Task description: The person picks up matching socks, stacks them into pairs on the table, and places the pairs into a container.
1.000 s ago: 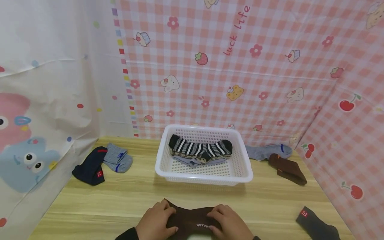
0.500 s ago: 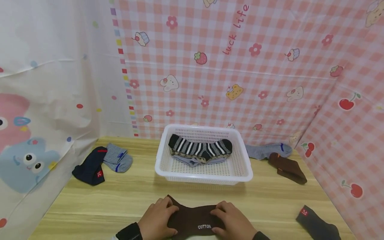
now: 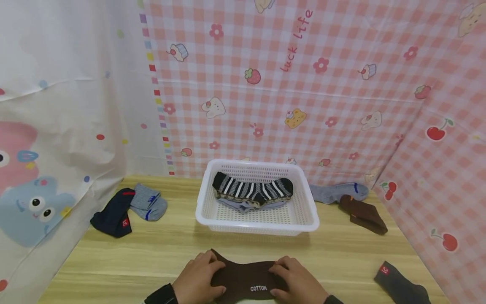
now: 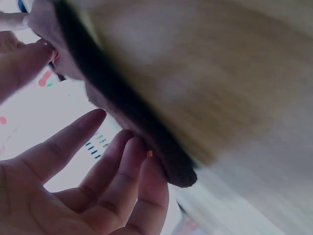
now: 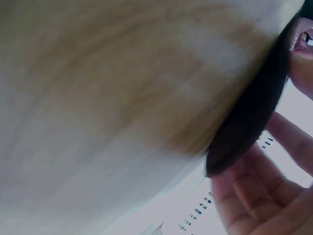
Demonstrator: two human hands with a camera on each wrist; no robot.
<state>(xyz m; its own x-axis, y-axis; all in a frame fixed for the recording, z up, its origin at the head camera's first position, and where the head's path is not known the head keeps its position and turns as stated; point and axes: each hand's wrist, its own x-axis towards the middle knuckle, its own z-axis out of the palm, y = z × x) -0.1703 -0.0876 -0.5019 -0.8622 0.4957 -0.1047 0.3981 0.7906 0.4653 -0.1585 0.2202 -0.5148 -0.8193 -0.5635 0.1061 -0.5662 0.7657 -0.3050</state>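
In the head view a dark brown sock [image 3: 243, 282] with white "COTTON" lettering lies stretched sideways near the table's front edge. At its left end my left hand [image 3: 198, 276] holds it, fingers bent along the upper edge and thumb at the lower one. My right hand [image 3: 298, 279] grips the other end in the same manner. Both wrist views show fingertips against the sock's edge, with the left hand [image 4: 98, 181] and the right hand [image 5: 264, 188] seen from the palm side. Past the sock stands a white basket [image 3: 258, 229] with folded socks, a black-and-white striped pair [image 3: 252, 188] on top.
On the left lie a navy sock [image 3: 114, 213] and a light grey sock [image 3: 149, 202]. To the right are a grey sock [image 3: 334, 193], a brown sock [image 3: 364, 214] and a dark grey sock [image 3: 402, 283]. Patterned cloth [image 3: 247, 93] hangs behind the table.
Between the first frame and the second, both hands shift slightly and the brown sock flattens, so its lettering shows fully. Since then hands and sock have hardly moved.
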